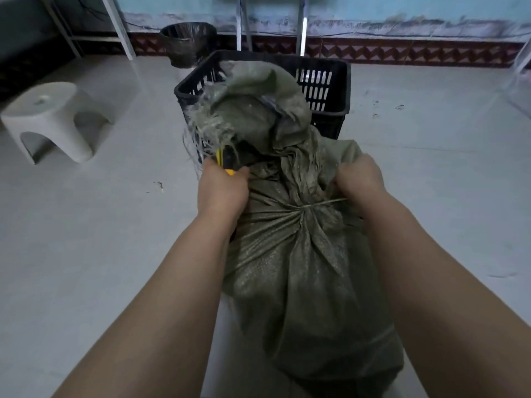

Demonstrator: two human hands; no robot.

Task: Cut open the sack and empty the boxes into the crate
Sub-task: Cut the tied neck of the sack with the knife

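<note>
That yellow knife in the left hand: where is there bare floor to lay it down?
Bare floor lies left of the sack, between the left hand holding the knife and the white stool. More lies right of the right hand, beside the black crate. It is crowded ahead, where the sack's frayed top drapes over the crate's rim.

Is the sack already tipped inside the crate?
No, the sack stands on the floor in front of the crate, with only its loose top flopped over the rim.

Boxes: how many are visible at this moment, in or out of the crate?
0. The green sack is tied shut, so any boxes are hidden inside; its top covers much of the black crate.
</note>
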